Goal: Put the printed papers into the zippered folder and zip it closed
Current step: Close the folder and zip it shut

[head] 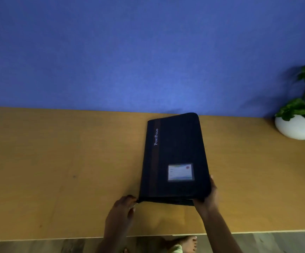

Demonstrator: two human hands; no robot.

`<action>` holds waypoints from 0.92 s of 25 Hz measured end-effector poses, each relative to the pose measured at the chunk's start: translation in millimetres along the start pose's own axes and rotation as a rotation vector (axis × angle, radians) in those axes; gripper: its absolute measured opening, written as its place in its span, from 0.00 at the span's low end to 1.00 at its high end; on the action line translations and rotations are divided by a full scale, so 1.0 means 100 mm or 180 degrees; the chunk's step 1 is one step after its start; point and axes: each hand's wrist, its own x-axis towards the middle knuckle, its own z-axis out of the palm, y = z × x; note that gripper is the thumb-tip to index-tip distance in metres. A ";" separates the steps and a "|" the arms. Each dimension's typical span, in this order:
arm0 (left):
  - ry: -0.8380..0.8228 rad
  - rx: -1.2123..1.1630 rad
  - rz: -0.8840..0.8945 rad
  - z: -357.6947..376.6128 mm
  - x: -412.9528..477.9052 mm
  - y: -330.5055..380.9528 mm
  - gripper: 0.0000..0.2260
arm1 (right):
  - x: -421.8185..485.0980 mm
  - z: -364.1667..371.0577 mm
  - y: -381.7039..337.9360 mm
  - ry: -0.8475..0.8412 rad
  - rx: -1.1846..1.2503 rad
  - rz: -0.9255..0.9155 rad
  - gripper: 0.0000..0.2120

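Note:
A black zippered folder [175, 157] marked "PortFolio" lies closed on the wooden table [56, 170], with a small label card on its cover. My left hand [122, 210] pinches something at the folder's near left corner, where the zipper ends; the pull itself is too small to make out. My right hand [209, 196] grips the folder's near right corner, thumb on the cover. No printed papers are visible outside the folder.
A white pot with a green plant [297, 125] stands at the table's far right, against the blue wall [148, 52]. The table's near edge runs just below my hands, with floor and a bare foot beneath.

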 end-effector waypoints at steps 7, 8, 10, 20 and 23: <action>-0.0116 0.0775 0.0133 0.14 0.18 -0.11 0.17 | 0.11 -0.31 0.09 0.1283 -0.1030 0.0054 0.12; -0.0115 0.0838 0.0186 0.16 0.20 -0.11 0.16 | 0.11 -0.33 0.11 0.1481 -0.1226 0.0023 0.12; -0.0108 0.0906 0.0237 0.16 0.24 -0.12 0.14 | 0.09 -0.32 0.15 0.1836 -0.1904 -0.0199 0.13; -0.0239 0.1013 0.0356 0.12 0.20 -0.15 0.14 | -0.56 0.52 1.32 -0.0547 -0.4221 0.0009 0.08; -0.0389 0.0611 0.0061 0.08 0.19 -0.14 0.14 | -0.57 0.72 1.47 -0.0344 -0.4361 -0.0181 0.10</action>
